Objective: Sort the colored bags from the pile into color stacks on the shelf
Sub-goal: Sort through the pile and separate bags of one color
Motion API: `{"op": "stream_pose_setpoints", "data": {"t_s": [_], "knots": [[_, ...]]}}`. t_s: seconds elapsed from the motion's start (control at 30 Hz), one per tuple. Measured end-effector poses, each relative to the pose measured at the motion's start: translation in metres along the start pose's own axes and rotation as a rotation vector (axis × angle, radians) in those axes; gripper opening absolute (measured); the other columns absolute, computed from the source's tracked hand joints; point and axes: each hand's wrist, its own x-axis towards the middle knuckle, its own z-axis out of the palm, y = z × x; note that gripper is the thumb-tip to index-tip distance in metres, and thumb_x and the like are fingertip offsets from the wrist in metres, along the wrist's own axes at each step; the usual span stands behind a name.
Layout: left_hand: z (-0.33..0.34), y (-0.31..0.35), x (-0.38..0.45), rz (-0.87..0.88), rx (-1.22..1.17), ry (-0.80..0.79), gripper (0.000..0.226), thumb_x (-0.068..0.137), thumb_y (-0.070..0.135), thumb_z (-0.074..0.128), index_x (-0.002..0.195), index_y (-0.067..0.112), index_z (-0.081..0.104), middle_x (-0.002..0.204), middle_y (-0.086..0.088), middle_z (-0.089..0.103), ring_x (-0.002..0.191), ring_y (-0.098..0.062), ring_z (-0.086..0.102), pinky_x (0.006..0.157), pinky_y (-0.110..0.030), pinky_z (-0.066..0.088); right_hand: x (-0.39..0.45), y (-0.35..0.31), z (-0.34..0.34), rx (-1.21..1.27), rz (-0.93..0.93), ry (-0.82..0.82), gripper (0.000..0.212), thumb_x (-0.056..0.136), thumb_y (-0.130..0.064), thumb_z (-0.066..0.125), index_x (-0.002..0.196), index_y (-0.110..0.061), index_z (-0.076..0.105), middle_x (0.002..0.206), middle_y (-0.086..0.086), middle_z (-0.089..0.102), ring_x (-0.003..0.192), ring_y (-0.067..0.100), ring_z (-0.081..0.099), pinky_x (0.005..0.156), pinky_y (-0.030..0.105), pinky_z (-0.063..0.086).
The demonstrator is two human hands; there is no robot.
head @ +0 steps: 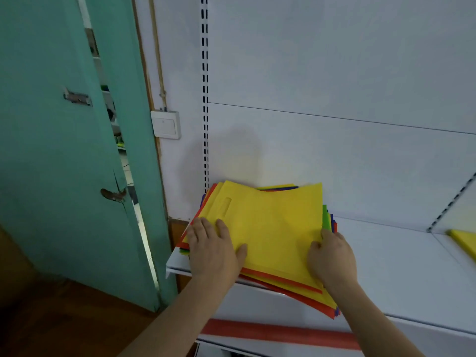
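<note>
Left hand point(212, 249) lies flat, fingers straight, pressing the near-left corner of the mixed pile point(260, 253); right hand point(331, 258) curls over the top yellow bag point(273, 228) at its right edge, thumb on top. Best bet: keep the left pinning the lower bags, peel only one sheet. The started yellow stack point(465, 240) sits well right of the grip, farther along the shelf point(399, 266).

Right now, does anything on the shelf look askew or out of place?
Yes. The mixed pile of bags is fanned out crookedly, and its near corner juts past the shelf's front edge. The teal door beside it has a crack near its lower latch.
</note>
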Motion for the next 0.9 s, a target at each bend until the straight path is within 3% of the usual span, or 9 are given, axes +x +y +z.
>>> {"op": "stream_pose_setpoints", "data": {"t_s": [0.17,0.27,0.37,0.43,0.5,0.6,0.7,0.77,0.9], "knots": [[0.003,0.009,-0.004,0.110,-0.016,0.018,0.078,0.107,0.063,0.027,0.163,0.010,0.017,0.166,-0.032,0.021,0.155,-0.049,0.014,0.125,-0.065,0.009,-0.009,-0.007,0.003,-0.064,0.005,-0.010,0.006,0.099,-0.016,0.050,0.097,-0.013,0.055,0.094,0.007,0.059,0.089,0.031,0.058,0.080,0.048,0.057],[0.002,0.011,-0.007,0.181,-0.053,0.042,0.069,0.109,0.054,0.035,0.162,0.013,0.019,0.165,-0.028,0.028,0.155,-0.047,0.017,0.124,-0.065,0.011,-0.013,-0.008,0.002,-0.070,0.019,0.026,0.005,0.096,-0.012,0.052,0.097,-0.012,0.056,0.099,0.009,0.061,0.089,0.032,0.059,0.079,0.048,0.057],[0.000,0.013,-0.009,0.221,-0.103,0.042,0.069,0.107,0.055,0.036,0.162,0.017,0.018,0.165,-0.022,0.029,0.155,-0.046,0.015,0.124,-0.066,0.011,-0.013,-0.007,0.002,-0.021,0.036,0.064,0.031,0.091,-0.005,0.054,0.121,-0.011,0.061,0.114,0.012,0.061,0.098,0.036,0.061,0.082,0.046,0.055],[-0.001,0.011,-0.009,0.232,-0.137,0.026,0.074,0.104,0.060,0.035,0.163,0.020,0.015,0.166,-0.018,0.028,0.156,-0.045,0.012,0.124,-0.066,0.010,-0.011,-0.009,0.000,0.055,0.103,0.030,0.050,0.090,-0.004,0.055,0.139,-0.013,0.053,0.122,0.013,0.061,0.106,0.038,0.061,0.085,0.045,0.054],[-0.003,0.008,-0.008,0.234,-0.156,0.012,0.081,0.101,0.066,0.035,0.164,0.022,0.010,0.168,-0.016,0.024,0.157,-0.045,0.009,0.124,-0.064,0.014,-0.007,-0.010,-0.003,0.139,0.197,-0.019,0.057,0.090,-0.007,0.059,0.145,-0.014,0.046,0.121,0.012,0.064,0.104,0.036,0.061,0.081,0.043,0.053],[-0.009,0.001,0.001,0.199,-0.190,0.006,0.091,0.096,0.074,0.038,0.165,0.023,0.008,0.171,-0.017,0.019,0.157,-0.043,0.010,0.122,-0.059,0.022,0.000,-0.005,-0.009,0.064,0.186,-0.021,0.036,0.092,-0.009,0.058,0.127,-0.010,0.059,0.102,0.008,0.063,0.086,0.029,0.056,0.070,0.035,0.047],[-0.014,-0.005,0.013,0.138,-0.269,-0.010,0.096,0.092,0.082,0.035,0.164,0.023,0.013,0.170,-0.015,0.022,0.157,-0.040,0.017,0.123,-0.057,0.025,0.004,0.003,-0.019,0.062,0.105,0.083,0.021,0.096,-0.011,0.059,0.116,-0.008,0.064,0.105,0.012,0.063,0.081,0.027,0.049,0.068,0.035,0.040],[-0.018,-0.008,0.023,0.121,-0.288,-0.008,0.093,0.093,0.080,0.036,0.163,0.022,0.016,0.168,-0.015,0.027,0.155,-0.038,0.024,0.122,-0.055,0.030,0.005,0.007,-0.029,0.148,0.045,0.155,0.019,0.100,-0.015,0.059,0.118,-0.014,0.065,0.106,0.010,0.063,0.083,0.026,0.048,0.072,0.035,0.038],[-0.025,-0.011,0.051,0.083,-0.469,-0.052,0.076,0.099,0.064,0.048,0.158,0.019,0.030,0.150,-0.011,0.051,0.135,-0.033,0.051,0.108,-0.050,0.048,-0.003,0.016,-0.049,0.407,-0.059,0.218,0.008,0.103,-0.025,0.061,0.102,-0.033,0.061,0.082,-0.006,0.066,0.080,0.026,0.062,0.062,0.035,0.042]]}}
